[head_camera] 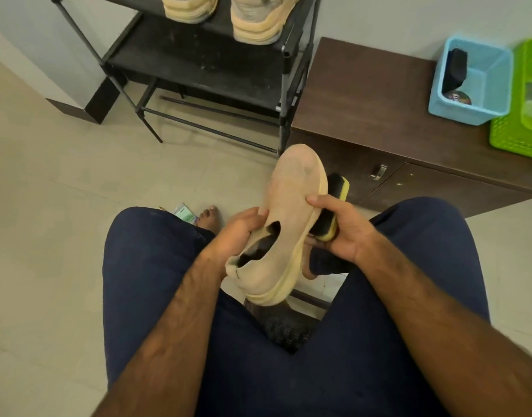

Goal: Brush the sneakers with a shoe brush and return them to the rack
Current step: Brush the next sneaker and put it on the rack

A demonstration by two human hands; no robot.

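Observation:
A beige knit sneaker (pixel 291 206) with a pale yellow sole is held above my lap, toe pointing away. My left hand (pixel 237 233) grips its collar at the opening. My right hand (pixel 346 230) holds a yellow-backed shoe brush (pixel 330 215) with black bristles against the sneaker's right side, thumb lying on the upper. Two other beige sneakers (pixel 252 16) stand on an upper shelf of the black shoe rack (pixel 204 64), whose lower shelf is bare.
A low dark brown cabinet (pixel 376 109) stands right of the rack, carrying a blue basket (pixel 472 82) with dark items and a green basket (pixel 526 115). My knees in dark trousers fill the foreground. A bare foot (pixel 209 216) and a small packet (pixel 185 213) are on the tiled floor.

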